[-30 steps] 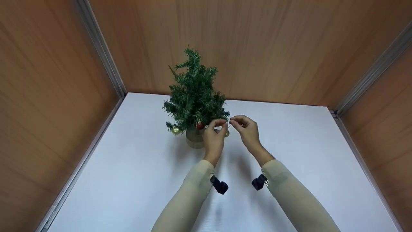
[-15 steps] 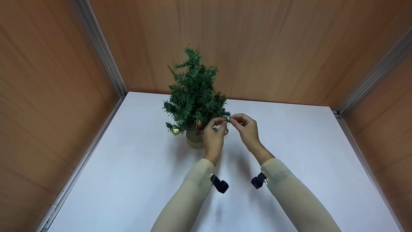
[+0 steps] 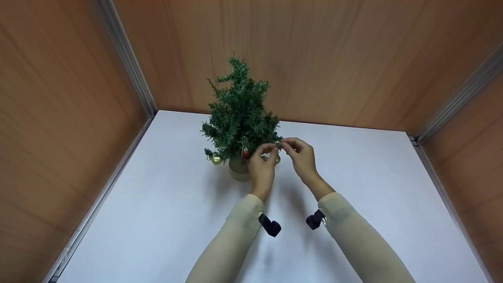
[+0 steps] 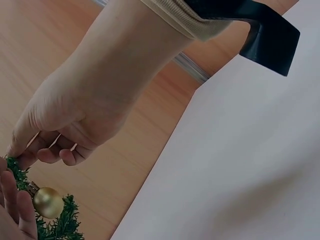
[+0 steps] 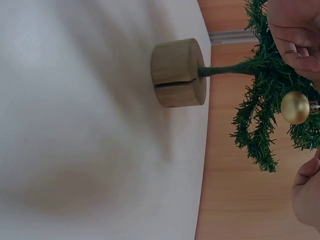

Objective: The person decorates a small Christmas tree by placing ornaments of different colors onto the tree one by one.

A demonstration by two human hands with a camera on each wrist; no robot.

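Note:
A small artificial Christmas tree (image 3: pixel 239 106) stands on a round wooden base (image 5: pixel 175 75). At its lower right, my left hand (image 3: pixel 261 171) pinches the tip of a green branch (image 4: pixel 19 172) between thumb and index finger. Just to the right, my right hand (image 3: pixel 302 159) has thumb and index finger pinched together at the same branch tip, at the string of a gold bauble (image 5: pixel 295 107). The string itself is hidden by the fingers. In the left wrist view the gold ball hangs under the fingertips, its cap close to the branch.
Another gold bauble (image 3: pixel 216 159) hangs at the tree's lower left, and a red bauble (image 3: pixel 245 154) at its lower front. The white table (image 3: pixel 157 204) meets wooden panels (image 3: pixel 334 59) at the back and both sides.
The right fingertips have shifted slightly up against the branch tip. The thin string seen below them a second ago no longer shows. The left hand stays nearly still.

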